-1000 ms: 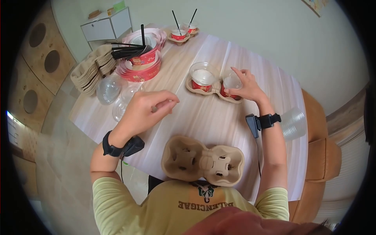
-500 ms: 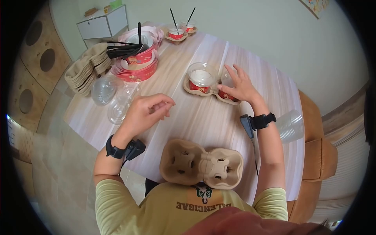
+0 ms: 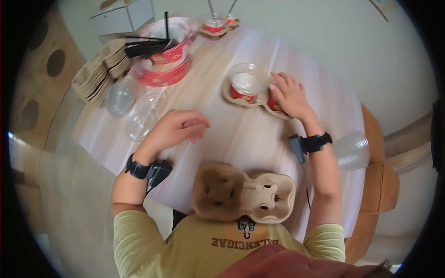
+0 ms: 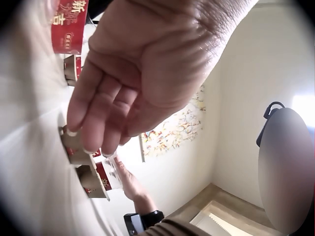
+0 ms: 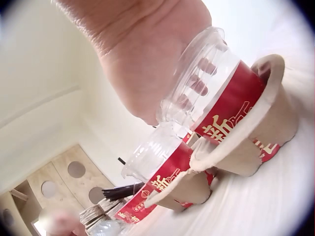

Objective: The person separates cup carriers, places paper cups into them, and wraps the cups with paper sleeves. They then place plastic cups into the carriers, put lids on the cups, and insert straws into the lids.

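Note:
Two clear cups with red sleeves stand in a brown pulp carrier; the left cup shows its clear domed lid. My right hand lies over the right cup, fingers extended; in the right wrist view the palm is against the clear lid and the fingers show through the plastic. My left hand hangs above the table, fingers loosely bent, holding nothing. An unfilled double carrier lies at the table's near edge, by the shirt.
At the left are stacked carriers, clear lids, red paper rings and black straws. Stacked clear cups lie at the right edge. Another carrier with two strawed cups stands at the back.
My right hand has flattened from a spread-fingered hold at the cup's sides to lying over its top. My left hand's fingers have loosened. The head view has shifted slightly.

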